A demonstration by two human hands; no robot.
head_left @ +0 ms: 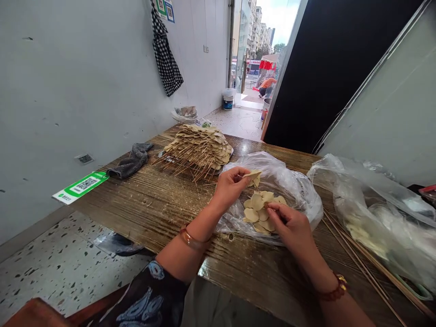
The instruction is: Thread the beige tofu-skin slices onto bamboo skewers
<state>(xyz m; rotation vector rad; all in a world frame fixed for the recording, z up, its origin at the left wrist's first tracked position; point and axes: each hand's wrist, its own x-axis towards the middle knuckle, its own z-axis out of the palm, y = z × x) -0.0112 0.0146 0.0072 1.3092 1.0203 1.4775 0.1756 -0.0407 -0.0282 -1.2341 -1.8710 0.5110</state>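
Thin pale slices (252, 177), which look like potato, are pinched between the thumb and fingers of my left hand (231, 185). Beneath them, a loose heap of similar slices (252, 215) lies on a clear plastic bag (299, 188). My right hand (289, 225) is closed at the heap's right side, its thumb and finger pinching what looks like the end of a thin bamboo skewer. Most of that stick is hidden by the slices and fingers. Beyond my left hand, a tall pile of skewered slices (200, 143) rests on a tray, sticks pointing toward me.
Loose bamboo skewers (361, 259) lie along the right of the wooden table (160, 204), beside another filled plastic bag (371, 213). A dark grey cloth (131, 161) and a green-and-white code card (81, 186) are at the left edge. Outside the doorway crouches a person (267, 86).
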